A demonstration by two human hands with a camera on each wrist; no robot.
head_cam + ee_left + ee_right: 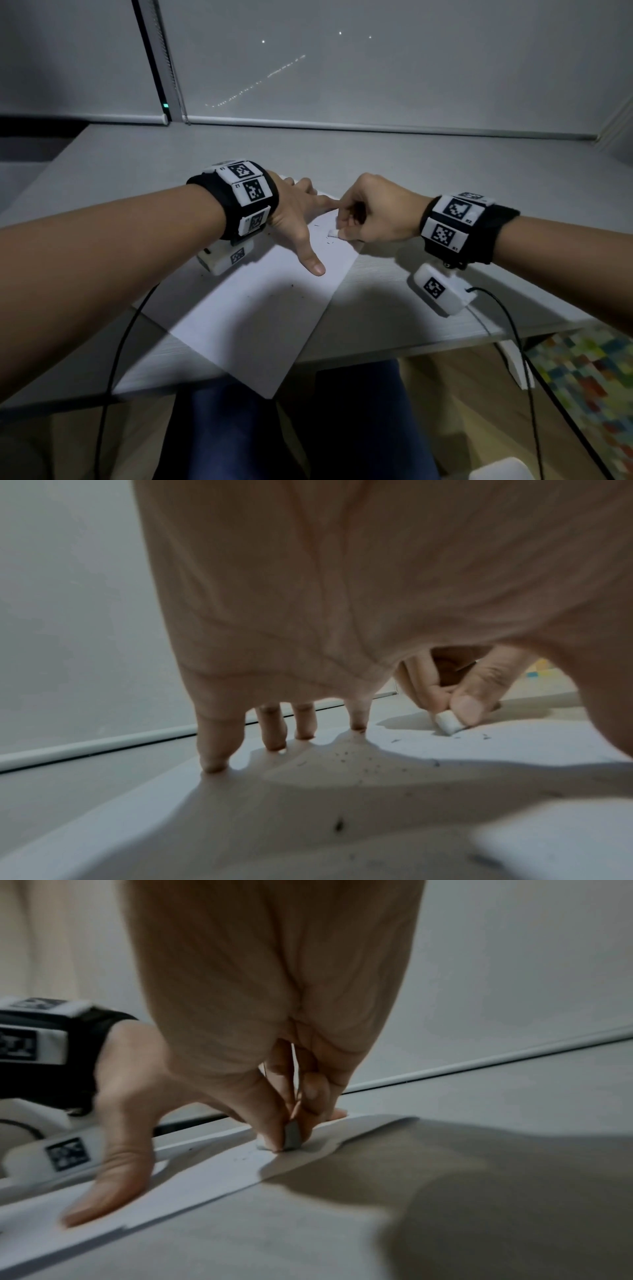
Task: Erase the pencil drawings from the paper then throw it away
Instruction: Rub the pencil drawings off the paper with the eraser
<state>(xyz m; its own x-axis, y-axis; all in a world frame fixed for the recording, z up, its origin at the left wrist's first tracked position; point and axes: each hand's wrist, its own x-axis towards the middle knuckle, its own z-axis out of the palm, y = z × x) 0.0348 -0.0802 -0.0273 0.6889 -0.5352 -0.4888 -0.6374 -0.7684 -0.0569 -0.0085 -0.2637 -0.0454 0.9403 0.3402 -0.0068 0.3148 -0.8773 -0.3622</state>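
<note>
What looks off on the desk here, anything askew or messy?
The paper lies skewed, its near corner overhanging the desk edge. Dark eraser crumbs are scattered on it near the left hand. The right hand pinches the eraser against it.

Open grey desk (pixel 394 154) stretching bare behind both hands to the lowered window blind (pixel 342 68), which closes off the far side. Sheet of paper (pixel 260 318) lying flat at the middle, angled, its near corner overhanging the desk's front edge. Left hand (pixel 294 212) spread on the paper's far part, fingertips (pixel 214 767) and thumb pressed down, blocking the way from the left. Right hand (pixel 370 214) just beside it, pinching an eraser (pixel 333 233) against the sheet. Bare desk to the right of the paper. Black cables (pixel 507 329) hanging past the front edge on both sides
</note>
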